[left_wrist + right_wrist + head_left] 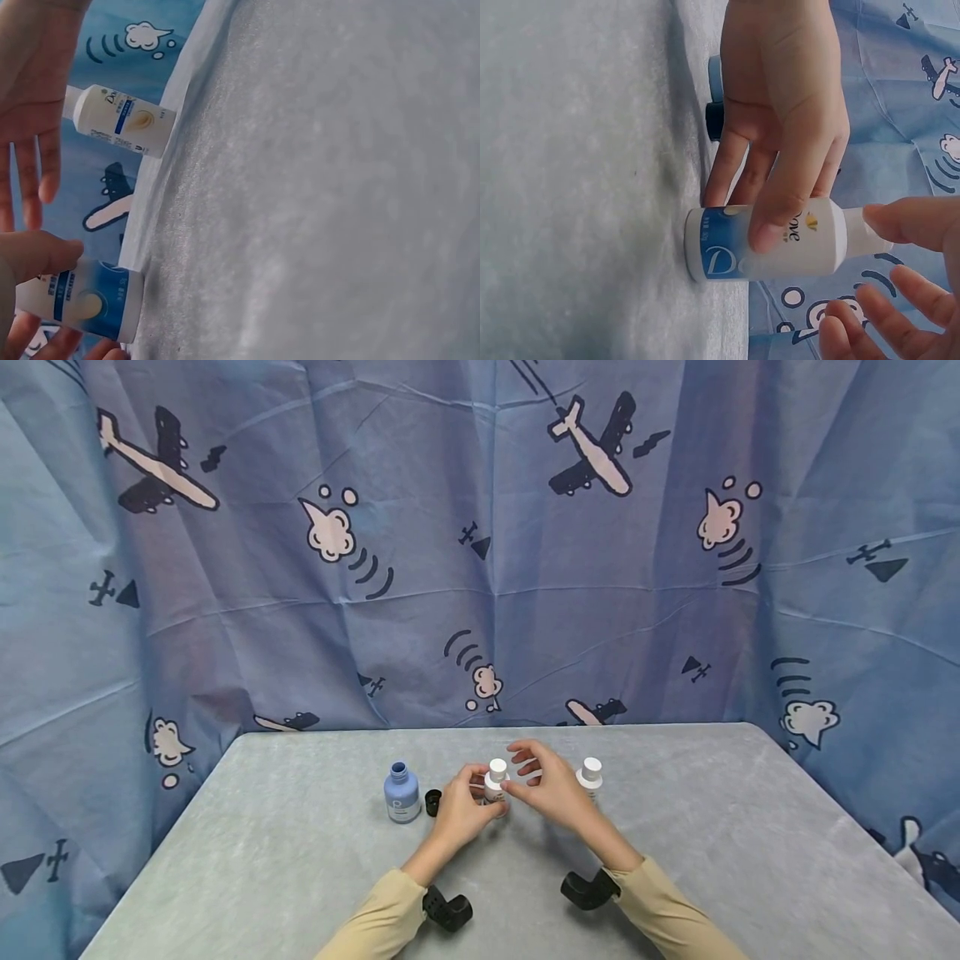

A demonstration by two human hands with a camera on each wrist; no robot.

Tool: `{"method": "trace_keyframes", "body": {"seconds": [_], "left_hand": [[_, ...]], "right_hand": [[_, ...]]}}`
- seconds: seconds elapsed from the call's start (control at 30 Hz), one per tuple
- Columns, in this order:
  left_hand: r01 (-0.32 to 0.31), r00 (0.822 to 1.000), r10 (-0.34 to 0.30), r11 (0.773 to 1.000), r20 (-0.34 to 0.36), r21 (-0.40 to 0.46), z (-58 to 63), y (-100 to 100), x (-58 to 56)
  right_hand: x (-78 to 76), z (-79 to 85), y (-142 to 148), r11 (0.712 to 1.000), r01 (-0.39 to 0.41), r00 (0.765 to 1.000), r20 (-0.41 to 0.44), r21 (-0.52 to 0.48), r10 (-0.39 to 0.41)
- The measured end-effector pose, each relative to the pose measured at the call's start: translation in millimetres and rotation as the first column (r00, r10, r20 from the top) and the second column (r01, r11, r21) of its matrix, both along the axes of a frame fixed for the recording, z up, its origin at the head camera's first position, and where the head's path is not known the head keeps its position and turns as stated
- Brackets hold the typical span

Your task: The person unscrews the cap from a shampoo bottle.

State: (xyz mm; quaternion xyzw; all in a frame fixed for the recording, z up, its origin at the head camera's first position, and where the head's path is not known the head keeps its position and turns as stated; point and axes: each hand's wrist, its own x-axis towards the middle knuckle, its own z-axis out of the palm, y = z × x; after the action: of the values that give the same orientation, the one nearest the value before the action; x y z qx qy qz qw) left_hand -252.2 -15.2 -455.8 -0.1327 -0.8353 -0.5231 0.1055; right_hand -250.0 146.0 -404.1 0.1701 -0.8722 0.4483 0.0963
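A small white bottle [494, 787] with a white cap [498, 768] and a blue lower band stands upright on the table. My left hand [463, 808] grips its body, thumb across the label [793, 232] in the right wrist view. My right hand [551, 789] is beside the cap, its thumb at the cap and its fingers spread apart. In the right wrist view that thumb [907, 223] appears to touch the cap's side. A second white bottle [590, 777] stands right of my right hand, its lower part partly hidden by the forearm.
A blue bottle [402, 795] with an uncapped neck stands left of my left hand. Between them lies a black cap [432, 802]. The grey-white table [300, 843] ends at a blue patterned curtain [420, 527]. Black wrist devices [447, 910] hang beneath both forearms.
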Motion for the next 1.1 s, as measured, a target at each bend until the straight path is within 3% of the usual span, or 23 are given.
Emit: {"method": "trace_keyframes", "body": {"seconds": [0.2, 1.1], "left_hand": [[0.009, 1.000, -0.009, 1.000, -0.009, 0.008, 0.4, 0.3, 0.3], [-0.057, 0.994, 0.063, 0.995, -0.089, 0.078, 4.7, 1.8, 4.4]], "right_hand": [[0.1, 1.2, -1.6, 1.000, -0.002, 1.000, -0.008, 0.005, 0.002], [7.9, 6.8, -3.6, 1.000, 0.000, 0.999, -0.043, -0.021, -0.001]]}}
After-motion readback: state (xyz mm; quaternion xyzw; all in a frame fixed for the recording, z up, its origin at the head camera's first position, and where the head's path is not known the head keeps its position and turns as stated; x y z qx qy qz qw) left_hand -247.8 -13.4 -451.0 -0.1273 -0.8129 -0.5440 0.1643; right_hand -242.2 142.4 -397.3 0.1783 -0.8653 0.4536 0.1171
